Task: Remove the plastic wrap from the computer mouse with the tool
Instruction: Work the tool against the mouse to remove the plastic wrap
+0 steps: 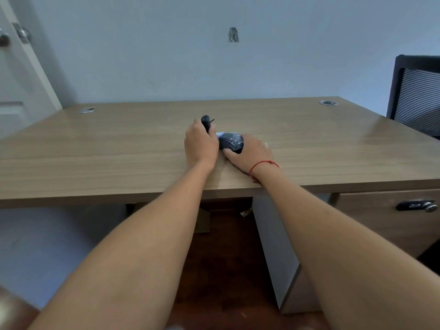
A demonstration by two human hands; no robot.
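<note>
At the far left of the frame I see a white panelled door point(16, 75) with a metal knob, and just right of it a silver cable grommet point(85, 110) set in the light wood-grain desk top point(95, 148). Near the centre, my left hand point(201, 141) is closed around a small black-handled tool point(206, 121); its rounded handle end and a thin dark tip stick out above my knuckles, pointing away toward the pale wall. Just right of it, touching that hand, lies the dark grey computer mouse in clear plastic wrap point(232, 141), its long axis running roughly left to right across the desk's middle. White lettering shows on its top, too blurred to read. My right hand point(250, 154), a red string bracelet point(262, 166) at the wrist, cups the mouse from the right, thumb along the near side. Farther right sit a second grommet point(328, 102), a black mesh chair point(416, 96) and a drawer with a dark lock handle point(416, 206).
</note>
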